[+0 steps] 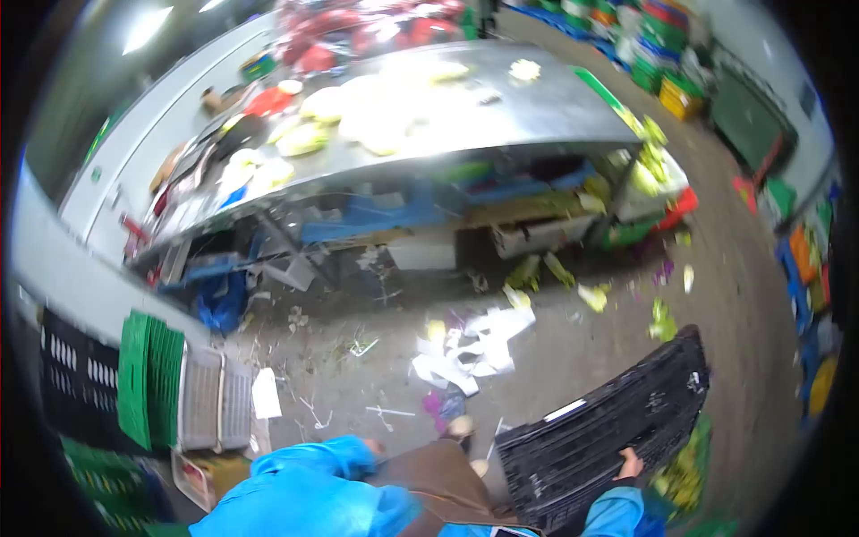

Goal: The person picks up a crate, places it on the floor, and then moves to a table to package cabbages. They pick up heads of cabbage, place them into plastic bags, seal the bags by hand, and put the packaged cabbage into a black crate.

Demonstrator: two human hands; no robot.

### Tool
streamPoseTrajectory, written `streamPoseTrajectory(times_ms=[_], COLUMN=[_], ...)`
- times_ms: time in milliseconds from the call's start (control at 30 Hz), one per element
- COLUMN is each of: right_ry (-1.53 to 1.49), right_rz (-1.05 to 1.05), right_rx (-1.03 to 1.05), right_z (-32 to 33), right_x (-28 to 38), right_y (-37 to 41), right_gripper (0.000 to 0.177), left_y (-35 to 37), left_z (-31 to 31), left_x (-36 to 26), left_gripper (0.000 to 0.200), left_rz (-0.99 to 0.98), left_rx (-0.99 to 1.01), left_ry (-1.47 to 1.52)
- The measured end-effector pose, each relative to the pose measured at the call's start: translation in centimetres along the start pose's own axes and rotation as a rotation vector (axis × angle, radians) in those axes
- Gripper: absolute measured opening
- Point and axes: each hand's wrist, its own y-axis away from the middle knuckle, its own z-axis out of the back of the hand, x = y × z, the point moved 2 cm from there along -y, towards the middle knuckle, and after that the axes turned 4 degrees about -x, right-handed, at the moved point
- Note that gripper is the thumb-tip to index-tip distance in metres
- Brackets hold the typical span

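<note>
My right hand (632, 464), in a blue sleeve, has its fingers closed on a black plastic crate (617, 407). The crate is tilted to my right, with a white label on its upper edge. Near my body, my left hand (373, 447) shows only a little beyond the blue sleeve; its fingers are too hidden to read. Beneath it hangs my brown apron (428, 479). Yellow-green leaves (684, 479) lie beside the crate's right end.
Ahead stands a metal table (528, 112) with pale cabbages (304, 137). White paper strips (474, 349) and loose leaves (593, 297) litter the floor. Stacked green crates (148, 380) and grey crates (201, 398) stand at left. Colourful crates (816, 286) line the right wall.
</note>
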Motion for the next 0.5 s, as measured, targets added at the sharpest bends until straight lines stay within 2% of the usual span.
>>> streamPoseTrajectory(times_ms=[33,67,100,167,200,233,267,300,367,400,433,467,500], right_ry=[-0.179,0.029,0.054,0.06,0.107,0.095,-0.189,-0.127,0.224,0.249,0.286,0.324,0.353], right_rz=[0.155,0.142,0.204,0.436,0.733,0.782,0.947,0.968,1.12,1.18,1.355,1.518,1.554], right_rx=[-0.046,-0.047,-0.226,-0.021,-0.137,0.037,0.315,0.511,0.422,0.48,0.527,0.572,0.722], right_z=[-2.5,-3.9,-6.7,-10.9,-13.3,-15.8,-21.8,-25.3,-27.9,-31.2,-34.5,-37.3,-40.0], right_x=[-0.1,3.9,5.7,12.0,15.3,18.2,25.1,28.0,33.5,35.8,37.8,39.1,40.7], right_y=[-1.1,1.4,2.3,6.9,9.6,10.6,17.5,18.1,29.1,33.0,37.1,41.4,47.0], right_gripper=[0.051,0.068,0.074,0.078,0.062,0.066,0.072,0.078,0.08,0.08,0.082,0.084,0.087], left_y=[-1.2,2.1,3.3,5.7,5.9,5.5,4.5,3.8,2.5,2.3,2.3,2.3,3.2], left_z=[-0.8,1.0,0.8,-0.3,-1.8,-3.4,-5.8,-6.9,-9.8,-10.3,-10.3,-9.9,-10.3], left_x=[5.7,8.0,11.2,16.4,19.1,21.5,24.1,26.0,28.9,30.3,31.3,32.7,33.7], left_gripper=[0.041,0.038,0.037,0.034,0.034,0.033,0.033,0.032,0.031,0.03,0.03,0.03,0.03], left_rz=[0.077,0.146,0.27,0.44,0.472,0.453,0.379,0.296,0.095,0.0,-0.064,-0.085,-0.06], left_rx=[-0.018,-0.137,-0.241,-0.452,-0.45,-0.389,-0.316,-0.259,-0.179,-0.174,-0.198,-0.234,-0.237], left_ry=[0.056,0.009,0.107,0.283,0.374,0.444,0.551,0.597,0.666,0.692,0.713,0.75,0.802])
